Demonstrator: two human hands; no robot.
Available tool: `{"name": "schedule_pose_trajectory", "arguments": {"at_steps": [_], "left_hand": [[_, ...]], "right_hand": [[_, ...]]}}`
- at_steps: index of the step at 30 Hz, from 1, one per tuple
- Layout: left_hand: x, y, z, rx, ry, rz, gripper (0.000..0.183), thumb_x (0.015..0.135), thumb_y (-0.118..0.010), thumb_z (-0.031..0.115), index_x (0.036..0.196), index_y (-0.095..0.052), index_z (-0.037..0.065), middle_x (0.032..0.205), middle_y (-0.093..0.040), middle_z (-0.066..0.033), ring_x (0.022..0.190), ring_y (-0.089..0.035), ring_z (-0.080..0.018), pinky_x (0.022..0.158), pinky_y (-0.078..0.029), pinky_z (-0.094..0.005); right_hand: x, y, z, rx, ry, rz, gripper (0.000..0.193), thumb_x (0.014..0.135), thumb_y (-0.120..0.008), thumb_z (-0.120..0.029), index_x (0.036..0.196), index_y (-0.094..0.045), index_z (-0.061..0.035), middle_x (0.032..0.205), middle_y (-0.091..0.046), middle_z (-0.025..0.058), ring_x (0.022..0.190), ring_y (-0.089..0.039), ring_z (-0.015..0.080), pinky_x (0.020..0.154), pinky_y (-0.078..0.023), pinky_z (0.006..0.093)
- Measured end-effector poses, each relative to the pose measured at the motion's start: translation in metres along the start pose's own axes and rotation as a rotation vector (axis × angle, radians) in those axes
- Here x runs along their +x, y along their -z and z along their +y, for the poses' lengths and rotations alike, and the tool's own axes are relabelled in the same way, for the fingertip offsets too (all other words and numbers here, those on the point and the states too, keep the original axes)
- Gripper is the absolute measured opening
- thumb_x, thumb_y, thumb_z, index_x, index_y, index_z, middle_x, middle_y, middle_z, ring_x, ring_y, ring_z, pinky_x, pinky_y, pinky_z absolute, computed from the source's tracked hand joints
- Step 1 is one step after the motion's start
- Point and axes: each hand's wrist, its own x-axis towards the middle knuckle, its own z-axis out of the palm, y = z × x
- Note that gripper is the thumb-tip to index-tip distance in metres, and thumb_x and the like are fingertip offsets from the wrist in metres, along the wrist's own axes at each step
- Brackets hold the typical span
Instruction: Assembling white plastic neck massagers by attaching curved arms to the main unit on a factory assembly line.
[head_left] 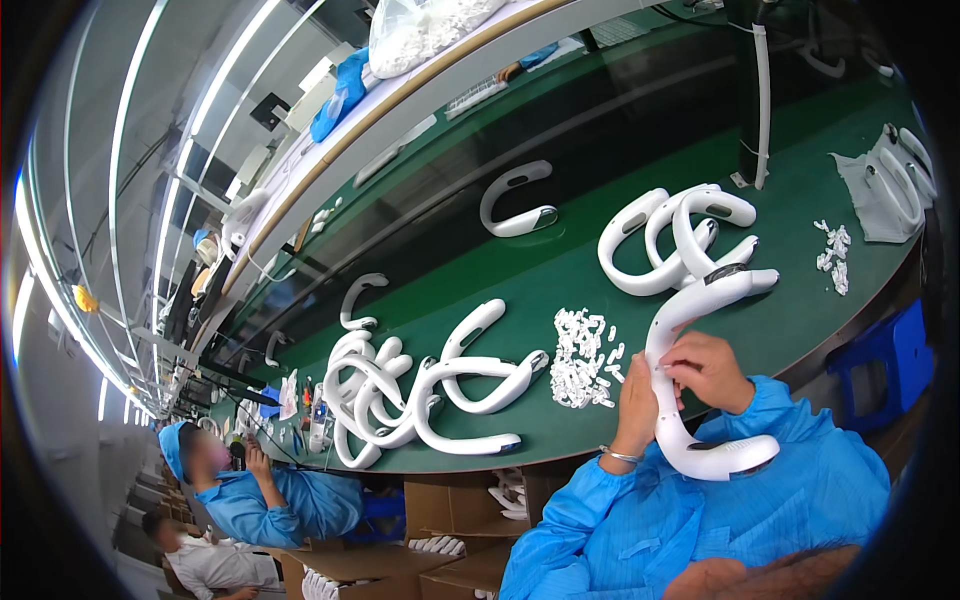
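Observation:
A white U-shaped neckband, shaped like a neck fan (688,305), is held upright in front of my chest, its open side to the right. My left hand (634,408) wraps its curved middle from the left, a metal bangle on the wrist. From the right, my right hand (708,368) presses pinched fingertips against the inner middle of the band; anything between them is too small to make out. Just left of my hands lies a heap of small white plastic pieces (580,358). Several similar white neckbands (632,245) lie beyond the held one.
More white neckbands (465,400) are piled left on the green table (520,285). Small white pieces (833,258) and a grey cloth (860,185) with neckbands lie far right. Cardboard boxes (440,505) and a blue stool (880,365) flank me. A co-worker (270,500) sits left.

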Motion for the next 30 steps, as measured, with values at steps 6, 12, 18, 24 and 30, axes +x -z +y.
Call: {"name": "schedule_pose_trajectory", "arguments": {"at_steps": [6, 12, 18, 24, 30], "left_hand": [[0.001, 0.002, -0.007, -0.079, 0.096, -0.002, 0.058, 0.098, -0.020, 0.050, 0.096, -0.051, 0.001, 0.070, -0.057, -0.0092, 0.052, -0.057, -0.0163, 0.048, -0.050, -0.0264], [-0.004, 0.002, -0.006, -0.120, 0.074, -0.002, 0.051, 0.099, -0.022, 0.046, 0.099, -0.049, 0.002, 0.070, -0.056, -0.0081, 0.052, -0.055, -0.0135, 0.048, -0.050, -0.0250], [-0.005, 0.005, -0.007, -0.094, 0.006, 0.014, 0.048, 0.099, -0.025, 0.042, 0.114, -0.046, 0.001, 0.072, -0.055, -0.0069, 0.054, -0.054, -0.0118, 0.049, -0.049, -0.0244], [-0.005, -0.002, -0.002, -0.040, -0.097, 0.031, 0.045, 0.099, -0.028, 0.040, 0.115, -0.045, 0.001, 0.073, -0.055, -0.0070, 0.056, -0.055, -0.0117, 0.050, -0.050, -0.0242], [0.000, 0.006, -0.009, -0.064, 0.024, -0.023, 0.044, 0.099, -0.029, 0.041, 0.104, -0.049, 0.002, 0.072, -0.057, -0.0088, 0.055, -0.057, -0.0135, 0.050, -0.051, -0.0254]], "right_hand": [[0.001, 0.009, 0.005, 0.612, -0.378, -0.081, 0.014, 0.078, -0.058, 0.009, 0.092, -0.059, 0.0069, 0.087, -0.058, 0.0122, 0.061, -0.063, 0.0174, 0.054, -0.053, 0.0272], [-0.001, 0.008, 0.016, 0.784, -0.377, 0.029, 0.010, 0.077, -0.058, 0.009, 0.085, -0.057, 0.0037, 0.087, -0.060, 0.0140, 0.073, -0.063, 0.0193, 0.065, -0.054, 0.0287], [-0.004, 0.005, 0.029, 1.034, -0.480, -0.023, 0.015, 0.081, -0.055, 0.006, 0.095, -0.060, 0.0029, 0.091, -0.062, 0.0130, 0.081, -0.064, 0.0202, 0.071, -0.056, 0.0308], [0.004, 0.007, 0.009, 1.011, -0.585, 0.096, 0.015, 0.081, -0.056, 0.004, 0.096, -0.058, 0.0041, 0.089, -0.063, 0.0133, 0.079, -0.065, 0.0208, 0.062, -0.058, 0.0306], [-0.001, 0.007, 0.022, 0.956, -0.595, 0.088, 0.016, 0.081, -0.058, 0.004, 0.097, -0.057, 0.0025, 0.087, -0.063, 0.0113, 0.076, -0.064, 0.0176, 0.062, -0.055, 0.0277]]}}
